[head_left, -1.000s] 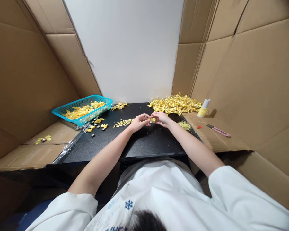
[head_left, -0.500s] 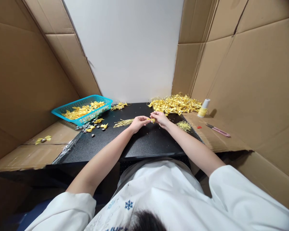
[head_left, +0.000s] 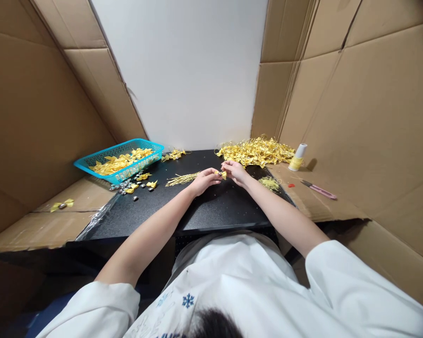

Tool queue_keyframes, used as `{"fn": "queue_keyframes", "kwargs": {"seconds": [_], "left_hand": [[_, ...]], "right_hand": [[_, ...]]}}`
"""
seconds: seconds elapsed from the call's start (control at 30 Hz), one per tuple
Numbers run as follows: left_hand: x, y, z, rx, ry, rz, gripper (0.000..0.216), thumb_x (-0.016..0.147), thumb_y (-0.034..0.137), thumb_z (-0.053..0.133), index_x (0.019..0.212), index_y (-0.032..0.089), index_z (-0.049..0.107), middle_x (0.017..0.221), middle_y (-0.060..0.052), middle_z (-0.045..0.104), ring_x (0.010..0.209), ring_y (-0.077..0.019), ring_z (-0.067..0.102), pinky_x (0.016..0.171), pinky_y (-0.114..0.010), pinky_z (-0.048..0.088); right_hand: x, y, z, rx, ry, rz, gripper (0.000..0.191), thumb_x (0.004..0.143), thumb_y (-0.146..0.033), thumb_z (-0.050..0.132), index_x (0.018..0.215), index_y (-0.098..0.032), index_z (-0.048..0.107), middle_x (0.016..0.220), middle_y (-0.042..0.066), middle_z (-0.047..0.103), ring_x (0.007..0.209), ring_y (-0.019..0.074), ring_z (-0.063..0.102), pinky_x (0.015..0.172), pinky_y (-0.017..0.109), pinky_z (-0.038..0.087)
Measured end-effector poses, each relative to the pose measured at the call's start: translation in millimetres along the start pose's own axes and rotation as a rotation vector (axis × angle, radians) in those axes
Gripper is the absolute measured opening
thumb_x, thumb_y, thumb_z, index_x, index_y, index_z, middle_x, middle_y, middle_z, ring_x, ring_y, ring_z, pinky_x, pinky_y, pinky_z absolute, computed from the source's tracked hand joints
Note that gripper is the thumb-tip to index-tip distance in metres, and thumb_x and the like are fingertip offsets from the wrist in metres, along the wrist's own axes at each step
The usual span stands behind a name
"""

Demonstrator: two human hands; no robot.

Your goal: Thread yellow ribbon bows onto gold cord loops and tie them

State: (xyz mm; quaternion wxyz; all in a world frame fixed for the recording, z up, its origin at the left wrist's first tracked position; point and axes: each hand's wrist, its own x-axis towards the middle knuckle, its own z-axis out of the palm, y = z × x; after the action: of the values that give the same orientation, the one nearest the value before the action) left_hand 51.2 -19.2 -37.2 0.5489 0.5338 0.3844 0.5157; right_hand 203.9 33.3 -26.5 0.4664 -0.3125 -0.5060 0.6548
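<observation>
Between my hands, above the black table [head_left: 211, 211], is a small yellow ribbon bow [head_left: 224, 175] with a dark shiny piece at its middle. My left hand [head_left: 206, 181] pinches the bow from the left side. The fingers of my right hand [head_left: 235, 172] are closed at its right edge; whether they grip the ribbon or a thin tie on it is too small to tell. A bundle of thin yellow ties [head_left: 181, 179] lies just left of my left hand. Behind my right hand spreads a heap of yellow bows [head_left: 257, 151].
A blue basket [head_left: 118, 178] of yellow bows stands left, with silver beads [head_left: 125, 187] and loose bows in front. At right are yellow clippings [head_left: 269, 183], a white cone [head_left: 298, 157] wound with yellow, a pink cutter [head_left: 320, 190] and a red piece [head_left: 291, 185]. Cardboard walls enclose both sides.
The bow has turned between my fingers, so more of its yellow loop and dark middle show. My right hand has shifted slightly up. The rest lies as before.
</observation>
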Motion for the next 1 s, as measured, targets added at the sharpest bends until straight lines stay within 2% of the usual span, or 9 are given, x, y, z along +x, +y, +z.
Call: {"fn": "queue_keyframes", "kwargs": {"seconds": [0.23, 0.4, 0.6, 0.7, 0.83, 1.0], "left_hand": [[-3.4, 1.5, 9.7, -0.110, 0.054, 0.056, 0.038, 0.068, 0.026, 0.076, 0.094, 0.020, 0.048, 0.071, 0.004, 0.065, 0.061, -0.0099, 0.064, 0.066, -0.026, 0.050], [-4.2, 3.0, 11.2, -0.136, 0.092, 0.063, 0.030, 0.067, 0.024, 0.074, 0.083, 0.018, 0.049, 0.067, 0.004, 0.063, 0.058, -0.0087, 0.062, 0.062, -0.024, 0.050], [-0.9, 1.2, 8.8, -0.117, 0.115, 0.079, 0.029, 0.067, 0.034, 0.076, 0.077, 0.014, 0.057, 0.065, 0.000, 0.065, 0.060, -0.0101, 0.063, 0.063, -0.024, 0.050], [-1.2, 0.4, 8.8, -0.091, 0.109, 0.132, 0.035, 0.061, 0.032, 0.083, 0.078, 0.014, 0.058, 0.067, 0.001, 0.066, 0.061, -0.0094, 0.062, 0.065, -0.024, 0.048], [-3.8, 2.2, 9.9, -0.076, 0.073, 0.181, 0.048, 0.055, 0.029, 0.087, 0.091, 0.016, 0.058, 0.069, 0.003, 0.067, 0.065, -0.0097, 0.062, 0.068, -0.024, 0.047], [-4.8, 1.8, 10.0, -0.065, 0.002, 0.159, 0.037, 0.059, 0.028, 0.085, 0.083, 0.014, 0.060, 0.077, -0.001, 0.069, 0.069, -0.0104, 0.062, 0.071, -0.026, 0.047]], "right_hand": [[-6.3, -1.9, 4.7, 0.081, -0.045, 0.017, 0.017, 0.079, -0.022, 0.067, 0.074, -0.019, 0.051, 0.061, -0.006, 0.058, 0.056, 0.0087, 0.056, 0.058, 0.022, 0.046], [-7.9, -2.7, 5.9, 0.117, -0.054, -0.002, 0.016, 0.081, -0.020, 0.065, 0.075, -0.019, 0.050, 0.066, -0.005, 0.061, 0.059, 0.0079, 0.057, 0.061, 0.021, 0.047], [-7.7, -2.0, 6.1, 0.118, -0.084, -0.051, 0.020, 0.077, -0.023, 0.071, 0.074, -0.018, 0.052, 0.061, -0.006, 0.059, 0.058, 0.0074, 0.054, 0.061, 0.020, 0.046], [-7.8, -3.7, 5.0, 0.121, -0.095, -0.074, 0.023, 0.075, -0.026, 0.073, 0.073, -0.018, 0.051, 0.060, -0.007, 0.057, 0.057, 0.0070, 0.053, 0.061, 0.021, 0.047], [-7.6, -5.7, 3.6, 0.116, -0.108, -0.105, 0.028, 0.070, -0.030, 0.076, 0.071, -0.019, 0.051, 0.058, -0.007, 0.056, 0.055, 0.0069, 0.051, 0.058, 0.020, 0.045], [-7.5, -5.5, 4.1, 0.106, -0.111, -0.129, 0.032, 0.065, -0.033, 0.079, 0.071, -0.018, 0.052, 0.056, -0.007, 0.056, 0.053, 0.0065, 0.049, 0.054, 0.019, 0.041]]}}
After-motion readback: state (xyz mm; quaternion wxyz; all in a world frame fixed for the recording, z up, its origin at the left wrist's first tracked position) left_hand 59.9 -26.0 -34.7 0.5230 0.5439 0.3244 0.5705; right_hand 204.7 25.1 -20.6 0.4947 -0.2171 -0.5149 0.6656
